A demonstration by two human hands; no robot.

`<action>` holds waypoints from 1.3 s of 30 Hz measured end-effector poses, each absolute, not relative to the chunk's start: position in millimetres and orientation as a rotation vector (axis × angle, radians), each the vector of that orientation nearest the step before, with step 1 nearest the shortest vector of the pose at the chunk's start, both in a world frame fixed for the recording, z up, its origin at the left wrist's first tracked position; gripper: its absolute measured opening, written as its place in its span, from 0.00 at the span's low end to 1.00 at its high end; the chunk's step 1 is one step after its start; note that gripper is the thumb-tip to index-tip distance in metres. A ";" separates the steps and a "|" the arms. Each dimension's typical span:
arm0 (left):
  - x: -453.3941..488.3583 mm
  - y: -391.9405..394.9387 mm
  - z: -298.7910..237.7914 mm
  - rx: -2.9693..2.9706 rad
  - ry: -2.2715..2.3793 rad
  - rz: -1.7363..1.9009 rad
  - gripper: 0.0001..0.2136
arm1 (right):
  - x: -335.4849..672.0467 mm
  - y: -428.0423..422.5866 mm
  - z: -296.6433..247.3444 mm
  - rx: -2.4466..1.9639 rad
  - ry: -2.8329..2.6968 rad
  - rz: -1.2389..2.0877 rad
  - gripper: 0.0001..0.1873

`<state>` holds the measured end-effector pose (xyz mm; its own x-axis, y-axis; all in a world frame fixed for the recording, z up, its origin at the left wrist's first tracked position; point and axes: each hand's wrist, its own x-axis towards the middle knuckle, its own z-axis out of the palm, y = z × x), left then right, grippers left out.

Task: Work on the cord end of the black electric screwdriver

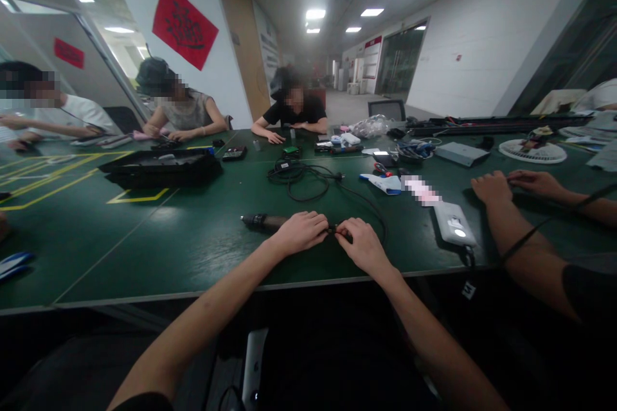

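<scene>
My left hand (pixel 301 232) is closed round a dark rod-shaped tool (pixel 263 221) that lies on the green table (pixel 193 237), its tip pointing left. My right hand (pixel 362 245) pinches the black cable (pixel 371 209) where it meets the tool's near end. The two hands almost touch. The cable loops away toward a coil (pixel 303 176) further back on the table.
A co-worker's forearms (pixel 511 205) rest on the table at my right, beside a white power bank (pixel 453 223). A black bag (pixel 161 168) lies at the left. Three other people sit along the far and left sides. Small devices, a grey box (pixel 461 153) and a fan grille (pixel 533 151) crowd the back right.
</scene>
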<state>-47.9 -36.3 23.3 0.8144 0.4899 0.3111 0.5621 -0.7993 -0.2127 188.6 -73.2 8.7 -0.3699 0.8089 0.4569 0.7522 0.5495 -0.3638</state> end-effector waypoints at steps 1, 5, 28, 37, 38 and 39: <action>-49.1 -35.6 23.0 -2.723 -0.804 -0.364 0.10 | 188.9 -73.6 8.9 -1.230 -2.177 0.102 0.03; -52.9 -34.1 23.2 -2.798 -0.804 -0.414 0.09 | 189.1 -74.6 9.1 -1.155 -2.216 0.115 0.02; -42.9 -43.9 29.8 -2.912 -0.784 -0.483 0.05 | 181.8 -68.3 3.5 -1.212 -2.179 0.156 0.03; -42.7 -42.6 29.6 -2.965 -0.843 -0.531 0.06 | 183.7 -68.8 4.1 -1.202 -2.183 0.185 0.03; -42.8 -43.2 30.4 -2.976 -0.844 -0.538 0.07 | 183.8 -68.9 4.2 -1.202 -2.181 0.188 0.03; -42.9 -43.6 31.0 -2.986 -0.845 -0.544 0.08 | 183.9 -68.9 4.2 -1.201 -2.179 0.190 0.03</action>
